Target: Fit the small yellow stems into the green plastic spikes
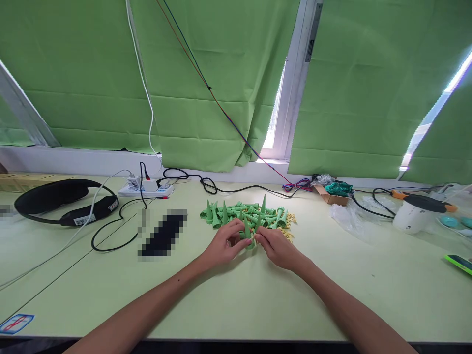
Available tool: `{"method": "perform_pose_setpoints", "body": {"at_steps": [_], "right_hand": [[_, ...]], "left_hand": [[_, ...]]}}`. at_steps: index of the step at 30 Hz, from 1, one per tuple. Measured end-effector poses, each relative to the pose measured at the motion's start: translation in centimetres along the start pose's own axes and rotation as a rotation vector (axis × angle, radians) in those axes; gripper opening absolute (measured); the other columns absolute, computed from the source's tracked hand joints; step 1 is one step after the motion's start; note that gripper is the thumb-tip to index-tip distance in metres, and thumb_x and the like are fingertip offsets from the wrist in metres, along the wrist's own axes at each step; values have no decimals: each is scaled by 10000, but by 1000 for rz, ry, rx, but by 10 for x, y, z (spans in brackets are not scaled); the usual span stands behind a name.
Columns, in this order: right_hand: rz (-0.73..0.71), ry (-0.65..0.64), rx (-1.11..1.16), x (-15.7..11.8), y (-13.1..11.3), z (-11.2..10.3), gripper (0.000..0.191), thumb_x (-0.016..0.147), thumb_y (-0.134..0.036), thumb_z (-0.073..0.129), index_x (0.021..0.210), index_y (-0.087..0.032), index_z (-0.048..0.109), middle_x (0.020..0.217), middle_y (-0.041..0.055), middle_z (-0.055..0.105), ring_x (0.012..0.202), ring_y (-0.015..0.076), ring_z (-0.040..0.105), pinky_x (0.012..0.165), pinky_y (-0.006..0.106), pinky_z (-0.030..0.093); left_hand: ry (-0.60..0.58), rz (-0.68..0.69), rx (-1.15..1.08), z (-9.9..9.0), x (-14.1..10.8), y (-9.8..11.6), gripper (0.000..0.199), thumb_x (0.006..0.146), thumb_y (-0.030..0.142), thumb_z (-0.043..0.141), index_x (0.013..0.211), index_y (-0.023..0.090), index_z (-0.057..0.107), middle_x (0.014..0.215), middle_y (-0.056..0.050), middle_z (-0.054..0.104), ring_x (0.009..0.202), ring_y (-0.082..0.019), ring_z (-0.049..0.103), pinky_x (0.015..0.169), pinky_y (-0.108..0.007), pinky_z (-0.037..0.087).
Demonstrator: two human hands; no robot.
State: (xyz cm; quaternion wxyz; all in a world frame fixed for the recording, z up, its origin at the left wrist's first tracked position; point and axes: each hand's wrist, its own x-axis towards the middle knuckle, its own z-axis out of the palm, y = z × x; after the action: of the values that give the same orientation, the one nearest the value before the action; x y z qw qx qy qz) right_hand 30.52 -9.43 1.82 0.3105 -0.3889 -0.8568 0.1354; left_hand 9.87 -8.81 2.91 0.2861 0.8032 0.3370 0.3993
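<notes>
The left hand curls thumb and fingers around a green cone, tip up and long axis near upright, at the near side of the pile of green cones mid-tabletop, while the right hand pinches beside it, on what I cannot tell. Yellow pieces edge the pile's right. Unreadable print marks the black band's white label, toward the left edge, and the white cup, toward the right.

Green cones, tapered, matte, heaped mid-table on pale tabletop; several upright, points up, most toppled at mixed angles; small yellow pieces scattered loose along heap's right side; near cone roughly upright at front edge
</notes>
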Motion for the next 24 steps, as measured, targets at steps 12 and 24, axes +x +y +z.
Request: {"method": "perform_pose_setpoints", "body": {"at_steps": [12, 24], "right_hand": [[7, 19, 17, 1, 1, -1, 320, 1034, -329, 302, 742, -221, 377, 634, -32, 450, 542, 127, 386, 555, 259, 296], [-3, 61, -16, 0, -2, 1, 332, 1032, -355, 345, 752, -215, 456, 628, -30, 474, 541, 126, 421, 558, 257, 320]], "left_hand": [[12, 14, 50, 3, -2, -4, 235, 901, 403, 580, 907, 187, 673, 884, -39, 500, 674, -119, 475, 528, -216, 430], [74, -60, 126, 5, 0, -3, 274, 899, 442, 576, 981, 194, 657, 779, -4, 506, 583, -111, 442, 505, -233, 372]]}}
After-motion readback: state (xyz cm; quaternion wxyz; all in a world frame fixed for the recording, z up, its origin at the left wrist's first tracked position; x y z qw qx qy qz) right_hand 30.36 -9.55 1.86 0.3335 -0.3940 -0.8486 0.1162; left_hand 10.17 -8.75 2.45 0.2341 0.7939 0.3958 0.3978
